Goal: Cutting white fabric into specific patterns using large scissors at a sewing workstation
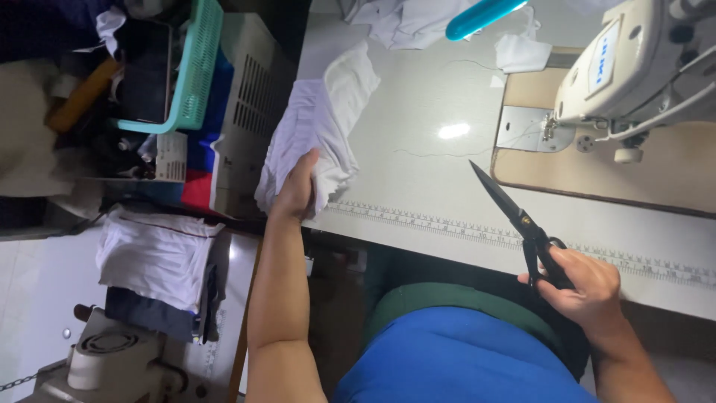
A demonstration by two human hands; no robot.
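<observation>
One scissors [514, 216] blade-tip points up-left, diagonally.

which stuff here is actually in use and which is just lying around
In hand: left hand on the stack of white fabric; right hand holding the black scissors.

Lying about: sewing machine, teal basket, folded white cloth, white scraps, ruler strip along the table edge.

The pale sewing table [418, 112] bears a stack of white folded cloth [317, 130] at its left edge; the cream sewing machine [634, 67] stands far right. The black long-bladed scissors [514, 216] hang over its near edge.
</observation>
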